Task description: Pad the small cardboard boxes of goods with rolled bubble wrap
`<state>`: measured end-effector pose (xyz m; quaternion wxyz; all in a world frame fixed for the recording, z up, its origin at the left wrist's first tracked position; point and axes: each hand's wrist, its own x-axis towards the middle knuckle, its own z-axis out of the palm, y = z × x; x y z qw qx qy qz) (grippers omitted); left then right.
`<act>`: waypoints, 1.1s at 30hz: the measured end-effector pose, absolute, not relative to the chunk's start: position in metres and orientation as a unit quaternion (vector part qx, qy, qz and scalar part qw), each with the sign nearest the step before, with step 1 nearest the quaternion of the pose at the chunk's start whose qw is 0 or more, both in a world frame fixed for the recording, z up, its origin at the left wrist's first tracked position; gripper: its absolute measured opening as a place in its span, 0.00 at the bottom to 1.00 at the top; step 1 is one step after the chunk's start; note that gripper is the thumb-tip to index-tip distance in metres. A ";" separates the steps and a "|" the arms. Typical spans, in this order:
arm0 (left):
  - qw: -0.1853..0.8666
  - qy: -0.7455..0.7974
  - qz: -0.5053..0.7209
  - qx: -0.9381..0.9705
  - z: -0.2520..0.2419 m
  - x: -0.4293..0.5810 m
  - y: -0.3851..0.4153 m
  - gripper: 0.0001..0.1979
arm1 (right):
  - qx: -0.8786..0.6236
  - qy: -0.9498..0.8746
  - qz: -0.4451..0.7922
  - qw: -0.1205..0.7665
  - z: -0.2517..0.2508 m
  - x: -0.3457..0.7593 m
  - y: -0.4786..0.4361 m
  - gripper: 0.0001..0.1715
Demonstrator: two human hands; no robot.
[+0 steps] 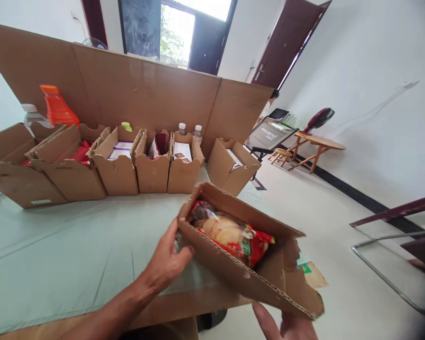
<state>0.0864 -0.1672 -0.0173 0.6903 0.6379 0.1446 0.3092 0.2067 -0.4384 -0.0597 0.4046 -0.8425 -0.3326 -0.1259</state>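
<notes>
A cardboard box [230, 271] is held tilted over the near right edge of a table [56, 250] covered in pale green. A red-and-yellow snack packet [233, 236] is seen lying inside it. The box's left end is clasped by the left hand [166, 264], with the thumb laid up along the corner and the fingers half-curled against the near wall. The box is propped from below at its near right corner by the right hand [286, 326]. The fingers are stretched out flat, and whether they close on the cardboard cannot be told, as the hand is cut off by the frame's edge.

Along the far side of the table, a row of open cartons [152, 165] is lined up in front of a tall cardboard sheet [145, 89], with packets stood inside them. An orange bottle [56, 108] is seen at the far left, and two clear bottles [182, 128] behind the middle cartons. A small wooden table [318, 141] is placed at the far right by the white wall.
</notes>
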 end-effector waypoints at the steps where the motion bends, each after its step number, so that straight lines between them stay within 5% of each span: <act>1: 0.677 0.177 0.338 0.629 -0.020 0.073 -0.163 0.33 | -0.836 -0.365 -0.131 0.389 -0.050 0.208 -0.419 0.39; 5: 0.619 0.271 0.438 0.593 -0.024 0.034 -0.127 0.32 | -0.747 -0.474 -0.125 0.448 -0.016 0.216 -0.318 0.37; 12: 0.573 0.329 0.444 0.605 -0.033 0.020 -0.052 0.37 | -0.695 -0.446 0.095 0.556 -0.019 0.247 -0.184 0.36; 20: 0.556 0.385 0.360 0.643 -0.062 0.013 -0.041 0.33 | -0.748 -0.410 0.152 0.499 -0.061 0.250 -0.177 0.27; 33: 0.511 0.426 0.358 0.656 -0.062 0.024 -0.044 0.26 | -0.778 -0.388 0.170 0.463 -0.055 0.257 -0.183 0.21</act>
